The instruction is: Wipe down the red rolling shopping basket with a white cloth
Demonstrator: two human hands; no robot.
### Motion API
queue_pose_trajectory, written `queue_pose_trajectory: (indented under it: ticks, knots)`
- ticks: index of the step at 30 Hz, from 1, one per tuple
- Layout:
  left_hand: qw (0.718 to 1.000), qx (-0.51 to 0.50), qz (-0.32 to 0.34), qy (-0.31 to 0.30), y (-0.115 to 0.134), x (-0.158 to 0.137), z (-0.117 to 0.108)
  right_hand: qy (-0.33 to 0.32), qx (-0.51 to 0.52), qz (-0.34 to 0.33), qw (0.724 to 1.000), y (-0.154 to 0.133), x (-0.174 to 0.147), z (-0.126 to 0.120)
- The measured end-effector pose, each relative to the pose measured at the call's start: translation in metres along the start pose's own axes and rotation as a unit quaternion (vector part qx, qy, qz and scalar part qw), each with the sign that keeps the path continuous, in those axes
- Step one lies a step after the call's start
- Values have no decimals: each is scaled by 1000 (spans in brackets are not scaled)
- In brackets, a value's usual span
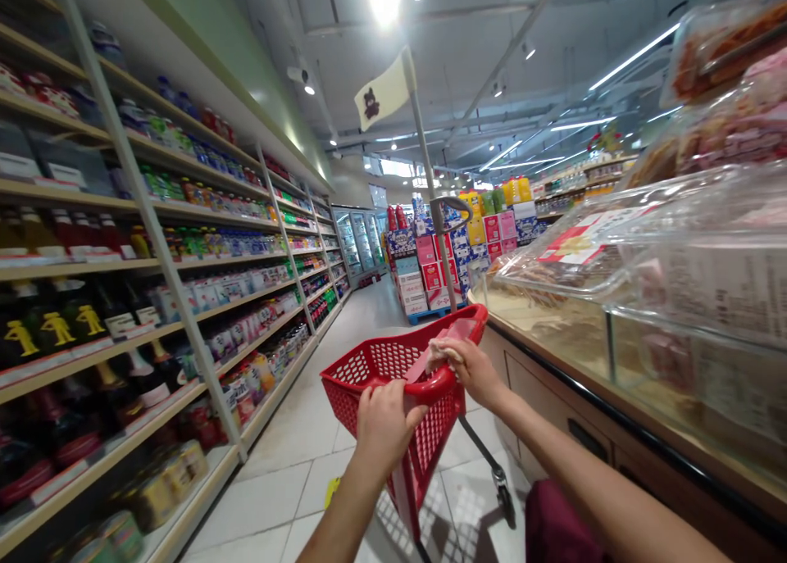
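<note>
Closest in: a fold of maroon cloth [557, 522] at the bottom edge, between the counter and the trolley.

Left hand [384, 419]: fingers hooked over the near end of the smooth red plastic handle, thumb lying to the right. Right hand [470, 370]: closed, pinching a crumpled off-white cloth or tissue [443, 351] against the same handle, farther along; fingertips partly hidden.

Red perforated plastic shopping trolley [350, 373]: directly ahead of both hands, touched by both. Handle's long axis slants from near left to far right; basket opens away to the left. Left hand is nearer the body, right hand nearer the far end. Pink panel [461, 331] along the handle, no legible print.

Right: wood-fronted glass display counter [534, 383] bearing clear plastic food trays [566, 235]; red-and-white label and printed sticker, both blurred.

Left: pale wood-edged shelving [79, 269]; dark bottles with yellow figures [58, 329], names unreadable.

Above the trolley: cream flag [384, 94], dark bear silhouette, grey pole.

Beyond: stacked printed cartons [432, 276], lettering too small; farthest, glass-doored fridges [362, 235].
</note>
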State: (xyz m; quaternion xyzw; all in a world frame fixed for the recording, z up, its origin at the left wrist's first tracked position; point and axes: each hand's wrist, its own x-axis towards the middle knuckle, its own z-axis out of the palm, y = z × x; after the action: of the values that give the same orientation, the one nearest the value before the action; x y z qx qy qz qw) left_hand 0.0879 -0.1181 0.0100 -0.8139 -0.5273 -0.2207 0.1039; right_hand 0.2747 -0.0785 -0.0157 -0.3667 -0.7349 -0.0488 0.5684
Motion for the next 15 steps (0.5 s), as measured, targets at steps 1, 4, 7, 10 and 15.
queue_pose_trajectory:
  ticks: [1, 4, 7, 10, 15]
  knots:
    - [1000, 10, 2, 2, 5, 0, 0, 11, -5, 15, 1000, 8, 1, -5]
    - [1000, -10, 15, 8, 7, 2, 6, 31, -8, 51, 998, 23, 3, -16]
    - [994, -105, -6, -32, -12, 4, 22, 43, -3, 68, 997, 13, -2, -22]
    - [989, -125, -43, -63, -31, 2, 36, -20, 3, 24, 1000, -20, -13, -19]
    - [996, -52, -51, -53, -28, -6, 38, -68, -91, -50, 992, -41, -21, -22]
